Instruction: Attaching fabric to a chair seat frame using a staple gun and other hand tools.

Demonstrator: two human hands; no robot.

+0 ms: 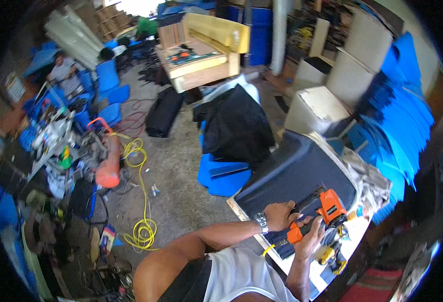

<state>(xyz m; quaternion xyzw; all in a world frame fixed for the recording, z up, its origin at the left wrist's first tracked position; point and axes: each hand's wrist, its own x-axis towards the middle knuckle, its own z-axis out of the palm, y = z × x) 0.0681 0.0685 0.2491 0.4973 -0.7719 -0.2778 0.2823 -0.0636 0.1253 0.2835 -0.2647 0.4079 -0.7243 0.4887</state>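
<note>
An orange and black air nail gun or stapler [332, 205] is held on its side over a bench [287, 261], a yellow hose [268, 249] at its handle end. My right hand [310, 238] is closed around its orange handle. My left hand [278, 215], with a metal watch at the wrist, has its fingers closed at the rear of the tool's long black magazine [307, 200]; the fingertips are partly hidden. Beyond the tool lies a black-covered, curved panel [282, 163] with a pale edge. Yellow and black power tools [328, 254] rest beside my right forearm.
Black fabric [239, 126] drapes over blue pieces at the bench's far side. Stacked blue sheets [387, 121] and pale boxy frames [316, 108] stand right. A yellow sofa frame [216, 35] is farther back. Coiled yellow hose [143, 231] and an orange tank [108, 161] lie left. Another person [63, 70] sits far left.
</note>
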